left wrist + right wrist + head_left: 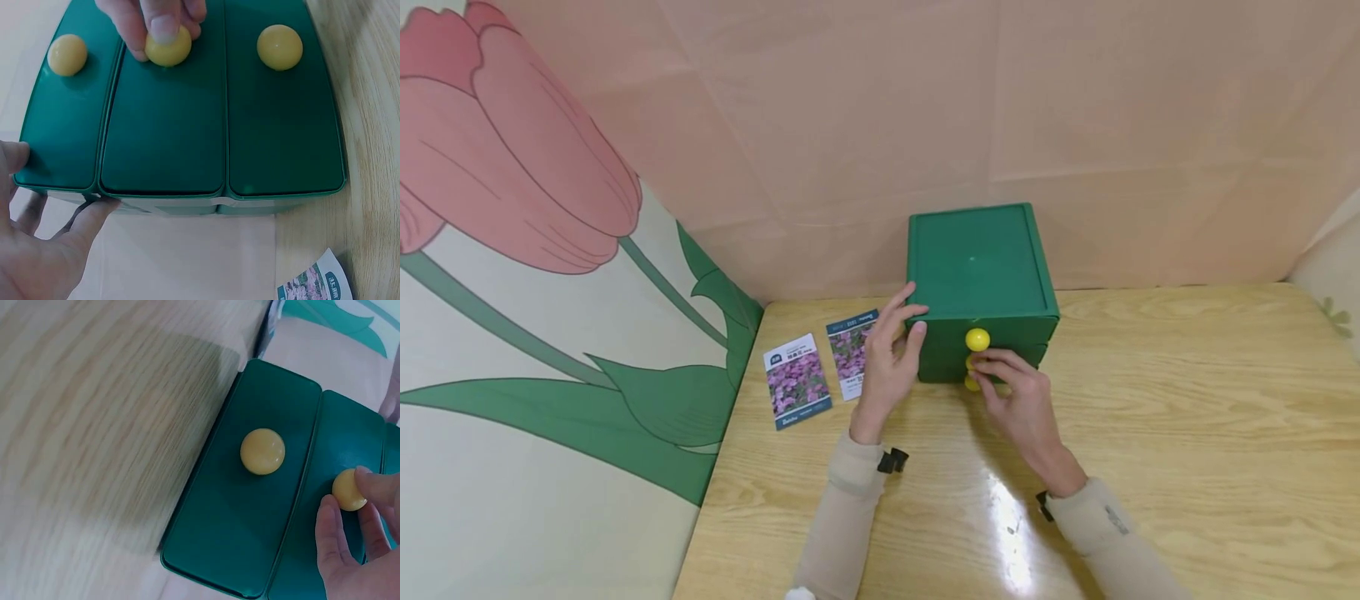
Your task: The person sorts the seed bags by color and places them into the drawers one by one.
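A green box (973, 258) with three drawers faces me, each drawer front bearing a round yellow knob. My right hand (1018, 404) pinches the middle knob (349, 489) between thumb and fingers. The top knob (977, 339) stands just above those fingertips, and the bottom knob (262, 451) is free of the hand. In the left wrist view the three fronts sit nearly level with one another. My left hand (891, 358) rests at the box's left front corner, fingers spread, thumb (15, 156) by the top drawer front and other fingers along the side.
Two packets with purple flower pictures, a left packet (797, 379) and a right packet (850, 350), lie left of the box; my left hand partly covers the right one. The wooden table (1187, 417) meets a pink cloth backdrop (850, 125) behind the box. A tulip-printed panel (587, 467) stands at left.
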Tool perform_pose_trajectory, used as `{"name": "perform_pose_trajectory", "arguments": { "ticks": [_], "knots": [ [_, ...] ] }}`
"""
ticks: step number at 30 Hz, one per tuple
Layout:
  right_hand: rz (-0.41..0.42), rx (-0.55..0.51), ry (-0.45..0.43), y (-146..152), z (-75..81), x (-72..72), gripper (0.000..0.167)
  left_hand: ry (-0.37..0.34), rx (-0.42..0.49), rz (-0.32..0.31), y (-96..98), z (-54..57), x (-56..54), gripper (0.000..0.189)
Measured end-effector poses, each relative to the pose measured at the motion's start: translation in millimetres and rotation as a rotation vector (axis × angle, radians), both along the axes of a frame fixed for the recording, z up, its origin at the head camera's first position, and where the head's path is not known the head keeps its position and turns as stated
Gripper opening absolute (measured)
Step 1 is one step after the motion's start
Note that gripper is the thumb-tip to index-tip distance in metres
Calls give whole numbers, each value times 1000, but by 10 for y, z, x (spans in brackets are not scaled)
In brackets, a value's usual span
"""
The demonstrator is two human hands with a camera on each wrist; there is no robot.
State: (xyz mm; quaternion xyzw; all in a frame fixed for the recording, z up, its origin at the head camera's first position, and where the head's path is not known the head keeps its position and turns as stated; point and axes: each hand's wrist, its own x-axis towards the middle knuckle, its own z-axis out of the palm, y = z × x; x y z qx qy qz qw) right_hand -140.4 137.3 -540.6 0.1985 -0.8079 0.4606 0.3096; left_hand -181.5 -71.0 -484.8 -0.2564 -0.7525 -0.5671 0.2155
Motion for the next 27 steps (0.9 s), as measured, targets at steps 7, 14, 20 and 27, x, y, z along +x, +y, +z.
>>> {"name": "perform_pose_trajectory", "arguments": {
  "ticks": [7, 14, 20, 27],
  "knots": [
    [-16, 15, 28, -53, -18, 50, 20, 15, -3, 6, -7, 6, 5, 25],
    [-2, -38, -3, -43, -63, 111, 26, 4, 4, 0, 3, -10, 10, 25],
    [47, -175, -108, -21, -90, 188, 34, -14, 19, -5, 5, -20, 14, 25],
    [44, -339, -267, -13, -162, 270, 38, -22, 14, -7, 10, -4, 14, 25]
  ]
}}
